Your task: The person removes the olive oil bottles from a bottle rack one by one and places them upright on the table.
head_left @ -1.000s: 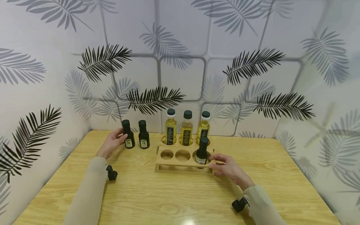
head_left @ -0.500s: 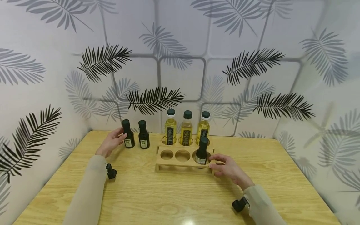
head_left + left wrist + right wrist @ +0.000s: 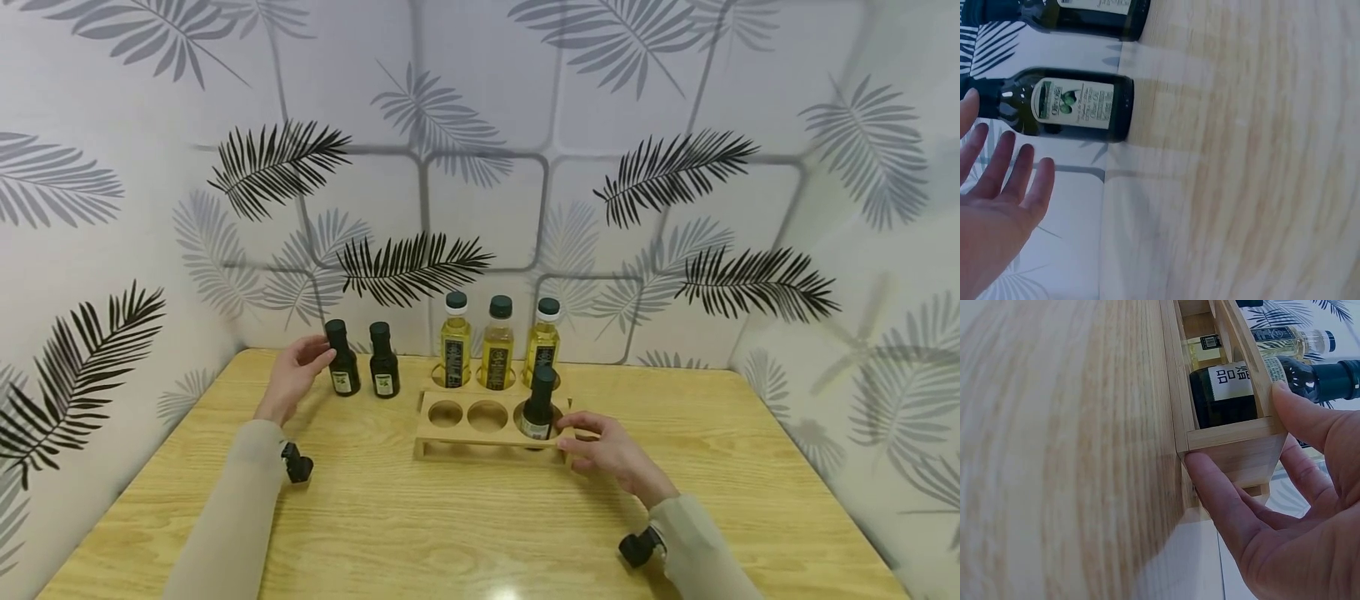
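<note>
My left hand is beside the leftmost small dark olive oil bottle, thumb up by its neck. In the left wrist view the fingers are spread apart next to the labelled bottle, not wrapped round it. A second dark bottle stands just to its right. With my right hand I grip the right end of a two-tier wooden bottle rack, thumb and fingers on its edges. One dark bottle sits in the front tier's right hole; the other two front holes hold nothing.
Three clear bottles of yellow oil with dark green caps fill the rack's rear row. A leaf-patterned wall rises directly behind the wooden table. Each wrist wears a small black camera.
My left hand has shifted slightly left and up around the leftmost bottle, which has stayed in place. The right hand and the rack have not visibly moved.
</note>
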`<state>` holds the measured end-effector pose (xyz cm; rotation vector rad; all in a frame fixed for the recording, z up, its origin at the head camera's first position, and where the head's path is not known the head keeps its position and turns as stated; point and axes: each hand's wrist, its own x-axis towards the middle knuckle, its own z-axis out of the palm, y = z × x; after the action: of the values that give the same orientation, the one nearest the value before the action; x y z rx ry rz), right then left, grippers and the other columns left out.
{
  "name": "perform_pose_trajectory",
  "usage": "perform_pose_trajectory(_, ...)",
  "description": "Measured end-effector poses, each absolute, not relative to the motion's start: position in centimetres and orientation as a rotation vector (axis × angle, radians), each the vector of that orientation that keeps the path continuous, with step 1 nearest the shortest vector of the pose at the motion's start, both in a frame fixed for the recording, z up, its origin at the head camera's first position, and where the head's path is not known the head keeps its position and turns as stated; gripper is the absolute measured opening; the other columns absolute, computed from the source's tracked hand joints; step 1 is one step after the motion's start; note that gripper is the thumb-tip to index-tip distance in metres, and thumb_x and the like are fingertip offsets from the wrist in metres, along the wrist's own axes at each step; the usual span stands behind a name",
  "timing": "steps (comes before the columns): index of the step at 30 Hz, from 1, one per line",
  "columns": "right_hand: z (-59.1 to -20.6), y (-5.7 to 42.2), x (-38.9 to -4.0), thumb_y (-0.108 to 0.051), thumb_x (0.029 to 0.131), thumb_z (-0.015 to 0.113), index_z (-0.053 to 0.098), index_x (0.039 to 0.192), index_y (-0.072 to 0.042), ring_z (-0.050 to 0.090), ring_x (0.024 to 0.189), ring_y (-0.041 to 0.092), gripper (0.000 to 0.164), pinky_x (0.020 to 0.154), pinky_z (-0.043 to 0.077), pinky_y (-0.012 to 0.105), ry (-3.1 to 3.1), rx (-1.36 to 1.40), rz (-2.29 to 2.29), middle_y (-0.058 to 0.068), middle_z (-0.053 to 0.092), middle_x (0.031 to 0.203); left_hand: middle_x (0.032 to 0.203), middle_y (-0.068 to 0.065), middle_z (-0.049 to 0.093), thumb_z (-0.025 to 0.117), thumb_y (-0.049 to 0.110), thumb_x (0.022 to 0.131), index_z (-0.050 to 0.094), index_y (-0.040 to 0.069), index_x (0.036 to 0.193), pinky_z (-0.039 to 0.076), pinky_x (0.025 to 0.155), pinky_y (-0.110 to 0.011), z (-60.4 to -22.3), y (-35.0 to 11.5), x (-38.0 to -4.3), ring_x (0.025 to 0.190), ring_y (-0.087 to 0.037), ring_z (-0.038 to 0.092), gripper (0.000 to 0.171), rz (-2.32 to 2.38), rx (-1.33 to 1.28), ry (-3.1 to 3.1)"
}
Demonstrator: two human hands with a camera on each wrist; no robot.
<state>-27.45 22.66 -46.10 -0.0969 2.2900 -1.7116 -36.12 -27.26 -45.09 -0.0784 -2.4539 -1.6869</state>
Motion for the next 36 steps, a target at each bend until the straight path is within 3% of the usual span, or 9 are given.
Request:
perform_pose_trajectory(6, -45.9, 22.8, -27.4, -0.022, 0.093, 0.07, 0.06, 0.128, -0.004, 0.05, 0.13, 0.035, 0.041, 0.085, 0.057, 0.041, 2.282, -0.096, -1.716, 0.016, 0.046, 0.146, 0.118, -0.005, 0.061, 0.061, 0.025, 0.099, 0.053, -0.001, 0.135, 0.054, 0.084, -0.022, -44.5, -26.5, -35.8, 0.1, -0.007, 0.06, 0.045, -1.782, 0.062, -2.262)
perform_pose_trajectory(11, -45.9, 22.8, -27.6, -0.021, 0.092, 0.07, 0.06, 0.128, -0.004, 0.048, 0.132, 0.036, 0.041, 0.084, 0.057, 0.041, 2.287, -0.091, -1.712, 0.014, 0.045, 0.147, 0.098, 0.008, 0.066, 0.063, 0.023, 0.097, 0.055, -0.001, 0.131, 0.057, 0.079, -0.026, -44.2, -26.3, -35.2, 0.091, -0.008, 0.066, 0.043, -1.934, 0.093, -2.176)
perform_pose_trajectory(16, -45.9, 22.7, -27.6, -0.022, 0.091, 0.071, 0.061, 0.127, -0.005, 0.052, 0.128, 0.033, 0.041, 0.083, 0.058, 0.04, 2.294, -0.094, -1.708, 0.015, 0.048, 0.145, 0.088, 0.011, 0.068, 0.066, 0.021, 0.096, 0.058, 0.0, 0.125, 0.057, 0.074, -0.024, -44.1, -25.4, -34.5, 0.083, -0.008, 0.067, 0.037, -2.081, 0.121, -2.1)
perform_pose_trajectory(20, -46.1, 22.7, -27.6, -0.022, 0.091, 0.072, 0.061, 0.126, -0.005, 0.052, 0.128, 0.033, 0.04, 0.083, 0.058, 0.04, 2.295, -0.083, -1.709, 0.015, 0.048, 0.145, 0.084, 0.011, 0.068, 0.067, 0.018, 0.094, 0.058, -0.001, 0.121, 0.056, 0.069, -0.022, -44.1, -24.2, -34.0, 0.078, -0.006, 0.066, 0.034, -2.173, 0.131, -2.012)
perform_pose_trajectory(36, -46.0, 22.7, -27.5, -0.02, 0.091, 0.072, 0.063, 0.123, -0.006, 0.055, 0.124, 0.031, 0.036, 0.082, 0.058, 0.041, 2.304, -0.066, -1.719, 0.014, 0.046, 0.146, 0.091, 0.002, 0.069, 0.063, 0.019, 0.097, 0.058, -0.003, 0.12, 0.058, 0.075, -0.027, -44.4, -18.3, -31.9, 0.085, -0.013, 0.067, 0.032, -2.235, 0.013, -2.13)
